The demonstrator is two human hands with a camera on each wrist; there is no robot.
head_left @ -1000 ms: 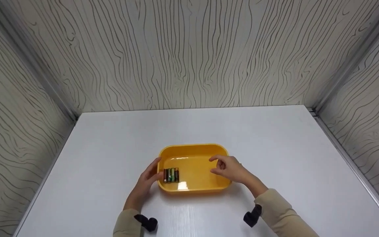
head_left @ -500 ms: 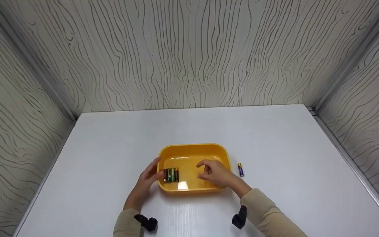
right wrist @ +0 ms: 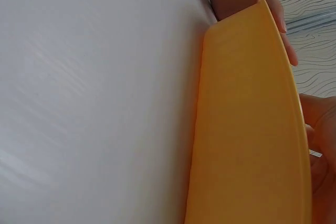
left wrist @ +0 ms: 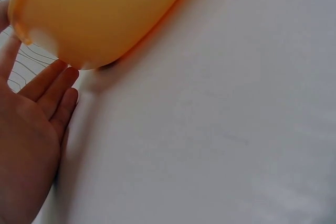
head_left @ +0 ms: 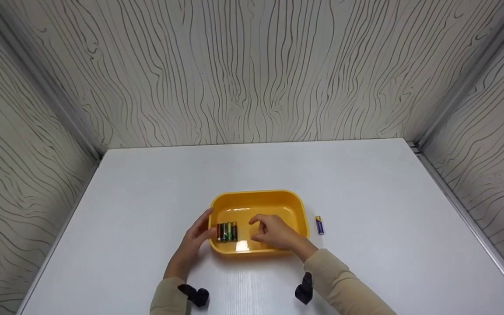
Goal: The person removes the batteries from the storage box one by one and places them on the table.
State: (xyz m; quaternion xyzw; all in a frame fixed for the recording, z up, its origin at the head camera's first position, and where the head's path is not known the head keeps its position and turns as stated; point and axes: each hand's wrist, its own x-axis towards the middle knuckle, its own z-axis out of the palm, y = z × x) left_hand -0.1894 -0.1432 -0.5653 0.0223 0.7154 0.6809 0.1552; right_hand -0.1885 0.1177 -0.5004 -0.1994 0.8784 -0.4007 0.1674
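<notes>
A yellow plastic tray (head_left: 258,199) lies in front of me. Several batteries (head_left: 227,232) stand side by side in a row on its floor at the left end. My left hand (head_left: 193,240) holds the tray's left rim, thumb over the edge beside the batteries and fingers along the outer wall (left wrist: 110,14). Above the middle of the tray is my right hand (head_left: 274,232), its thumb and index finger curved apart with nothing between them. In the right wrist view, the tray's near wall (right wrist: 241,129) partly hides this hand (right wrist: 325,135).
Right of the tray, a single blue and yellow battery (head_left: 319,225) lies on the white table (head_left: 374,188). Wood-patterned panels (head_left: 252,78) rise at the back and on both sides. A black wrist camera (head_left: 304,288) sits at each sleeve.
My right hand has moved left from the tray's right rim to above its middle. The battery on the table at the right has come into sight. My left hand stays in place.
</notes>
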